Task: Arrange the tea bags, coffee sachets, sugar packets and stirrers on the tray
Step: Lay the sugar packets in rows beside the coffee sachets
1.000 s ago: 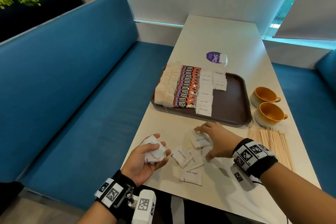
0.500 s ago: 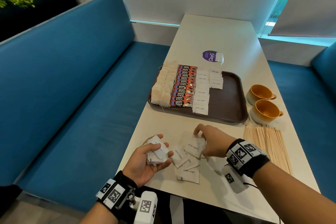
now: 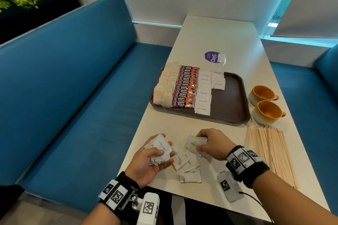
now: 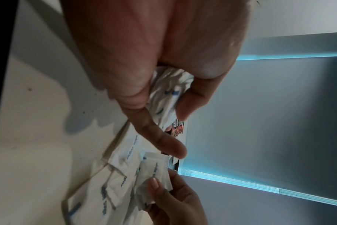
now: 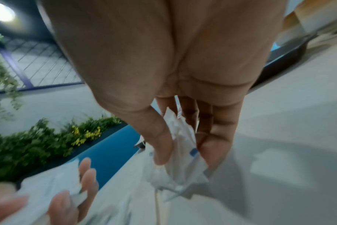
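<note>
The right hand [image 3: 213, 143], flat on the loose sugar packets [image 3: 188, 168] a second ago, now pinches a few between thumb and fingers [image 5: 219, 137], raised off the surface [image 3: 228, 42]. It sits closer to the left hand [image 3: 151, 160].

Dim, cyan-tinged daylight; blurred wrist views.

"KOPI JUAN" sachets [image 3: 186, 87]; "white sugar" packets [image 3: 202, 109]

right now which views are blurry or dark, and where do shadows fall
Head view: sharp, evenly lit, edges bowed by the wide lens. Left wrist view: dim, the left hand casting a shadow on the cream table. Right wrist view: motion-smeared around the right hand.
</note>
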A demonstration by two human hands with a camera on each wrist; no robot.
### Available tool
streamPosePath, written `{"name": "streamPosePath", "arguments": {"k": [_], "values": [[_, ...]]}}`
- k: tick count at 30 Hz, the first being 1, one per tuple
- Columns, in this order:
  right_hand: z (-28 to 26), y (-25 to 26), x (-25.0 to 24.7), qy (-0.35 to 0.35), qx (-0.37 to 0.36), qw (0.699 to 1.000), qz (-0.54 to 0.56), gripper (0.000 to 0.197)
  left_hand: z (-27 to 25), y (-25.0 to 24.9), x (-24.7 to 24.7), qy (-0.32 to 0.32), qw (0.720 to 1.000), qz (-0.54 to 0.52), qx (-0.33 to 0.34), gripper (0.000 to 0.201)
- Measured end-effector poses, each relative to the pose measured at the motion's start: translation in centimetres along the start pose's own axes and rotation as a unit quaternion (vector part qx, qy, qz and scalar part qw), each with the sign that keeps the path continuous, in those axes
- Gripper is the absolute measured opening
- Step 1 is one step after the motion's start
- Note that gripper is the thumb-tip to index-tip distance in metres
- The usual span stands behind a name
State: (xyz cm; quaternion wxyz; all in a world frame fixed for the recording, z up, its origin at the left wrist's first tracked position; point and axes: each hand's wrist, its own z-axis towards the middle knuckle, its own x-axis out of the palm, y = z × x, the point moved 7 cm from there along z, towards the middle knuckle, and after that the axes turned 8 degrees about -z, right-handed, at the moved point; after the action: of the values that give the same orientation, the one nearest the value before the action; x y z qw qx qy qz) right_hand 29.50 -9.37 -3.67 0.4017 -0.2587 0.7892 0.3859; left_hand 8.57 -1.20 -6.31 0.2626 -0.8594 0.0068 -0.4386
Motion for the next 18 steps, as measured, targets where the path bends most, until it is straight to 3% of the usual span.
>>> {"name": "streamPosePath", "arguments": {"k": [3, 6, 10, 14, 18], "values": [[-0.3, -0.6, -1.9, -0.045, 0.008, 0.998, 0.049, 0.016, 0.0, 0.2, 0.0, 0.010, 1.000, 0.004, 0.003, 0.062], [-1.5, 0.2, -3.7, -0.087, -0.023, 0.979, 0.182, 0.018, 0.1, 0.6, 0.7, 0.031, 0.999, -0.017, -0.006, 0.060], [-3.6, 4.5, -2.9, 0.011, -0.090, 0.923, 0.375, 0.029, -0.2, 1.4, 2.5, 0.046, 0.997, -0.058, -0.024, 0.046], [-4.2, 7.1, -1.3, 0.004, -0.105, 0.955, 0.279, 0.033, -0.2, 2.0, 3.7, 0.071, 0.996, -0.035, -0.039, 0.067], [-3.4, 6.4, -1.4, -0.073, -0.085, 0.968, 0.225, 0.035, -0.2, 1.4, 2.8, 0.040, 0.999, 0.004, -0.009, 0.038]]}}
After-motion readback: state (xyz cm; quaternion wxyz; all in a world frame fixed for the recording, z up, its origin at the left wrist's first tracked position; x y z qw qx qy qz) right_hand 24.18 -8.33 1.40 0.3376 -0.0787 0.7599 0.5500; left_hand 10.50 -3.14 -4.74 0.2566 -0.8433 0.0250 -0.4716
